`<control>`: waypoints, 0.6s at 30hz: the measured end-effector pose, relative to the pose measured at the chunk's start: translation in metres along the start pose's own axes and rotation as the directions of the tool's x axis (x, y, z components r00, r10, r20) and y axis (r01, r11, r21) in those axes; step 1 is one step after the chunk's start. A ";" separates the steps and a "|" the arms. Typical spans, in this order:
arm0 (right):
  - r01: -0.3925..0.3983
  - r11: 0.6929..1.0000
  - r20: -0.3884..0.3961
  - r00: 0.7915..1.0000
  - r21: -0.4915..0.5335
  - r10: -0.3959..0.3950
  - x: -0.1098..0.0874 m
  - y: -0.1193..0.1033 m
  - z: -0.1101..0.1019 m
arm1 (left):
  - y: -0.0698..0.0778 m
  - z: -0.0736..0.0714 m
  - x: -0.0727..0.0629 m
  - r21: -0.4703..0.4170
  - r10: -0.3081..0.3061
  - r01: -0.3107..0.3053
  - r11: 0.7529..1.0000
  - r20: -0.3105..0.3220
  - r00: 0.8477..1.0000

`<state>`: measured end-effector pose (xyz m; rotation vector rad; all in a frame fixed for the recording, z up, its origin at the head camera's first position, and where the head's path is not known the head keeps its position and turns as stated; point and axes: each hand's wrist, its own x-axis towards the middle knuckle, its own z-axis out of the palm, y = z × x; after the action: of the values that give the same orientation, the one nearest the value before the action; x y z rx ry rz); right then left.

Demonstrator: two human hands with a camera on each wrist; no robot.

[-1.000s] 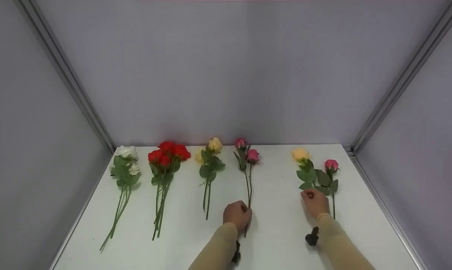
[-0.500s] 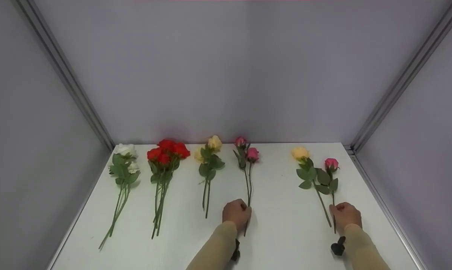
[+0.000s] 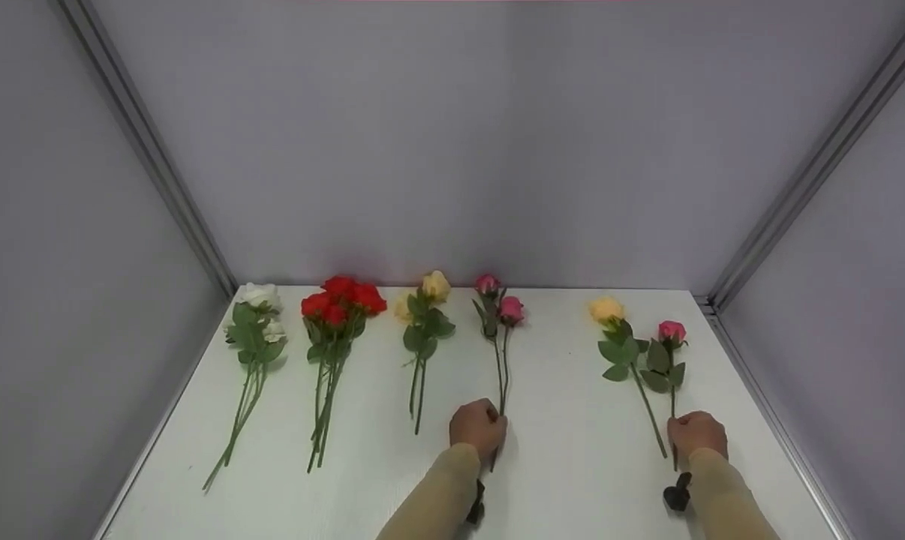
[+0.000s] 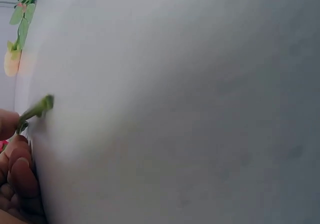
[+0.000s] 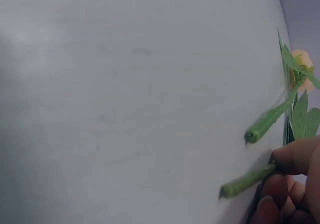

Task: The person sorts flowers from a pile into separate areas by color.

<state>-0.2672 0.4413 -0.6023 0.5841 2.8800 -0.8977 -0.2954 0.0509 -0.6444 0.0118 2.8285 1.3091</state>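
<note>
In the head view, my left hand (image 3: 478, 430) pinches low on the stems of two pink roses (image 3: 511, 310) lying at mid-table. A green stem end (image 4: 42, 106) sticks out between thumb and fingers in the left wrist view; whether both stems are gripped cannot be told. Over at the right, my right hand (image 3: 697, 433) pinches the lower stem of a single pink rose (image 3: 671, 331). That stem's cut end (image 5: 245, 183) pokes out past the fingertips in the right wrist view. Just left of it lies a yellow rose (image 3: 607, 310), its stem (image 5: 267, 124) apart from the hand.
White roses (image 3: 260, 296), red roses (image 3: 340, 300) and pale yellow roses (image 3: 435, 287) lie in separate groups on the left half of the white table (image 3: 565, 420). Grey panels (image 3: 452, 150) enclose the table at the back and both sides.
My right hand has moved from beside the yellow rose's stem, right and nearer, to the lone pink rose's stem, which it now pinches. The left hand has stayed on its stems.
</note>
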 end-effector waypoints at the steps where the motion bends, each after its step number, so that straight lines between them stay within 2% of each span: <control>1: 0.002 1.000 0.005 1.000 0.002 -0.002 0.000 0.000 0.000 | 0.001 0.000 -0.001 0.001 0.003 -0.003 1.000 -0.007 1.000; 4: 0.003 1.000 0.013 1.000 0.009 -0.003 0.001 0.002 -0.001 | 0.004 -0.001 -0.002 0.007 0.021 -0.021 1.000 -0.027 0.999; 7: 0.003 1.000 0.017 1.000 0.017 -0.003 0.002 0.004 -0.001 | 0.006 -0.004 -0.003 0.009 0.022 -0.022 1.000 -0.022 1.000; 11: 0.012 1.000 0.042 0.999 0.001 -0.012 0.003 0.005 -0.003 | 0.008 -0.006 -0.004 -0.007 -0.008 0.008 1.000 -0.002 1.000; 18: 0.048 0.998 0.108 0.993 -0.043 -0.044 0.005 0.004 -0.005 | 0.002 -0.008 -0.002 -0.085 -0.036 0.037 0.996 0.010 0.999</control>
<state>-0.2701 0.4487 -0.6011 0.4528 2.8200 -0.8396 -0.2939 0.0458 -0.6375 -0.0360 2.7496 1.4173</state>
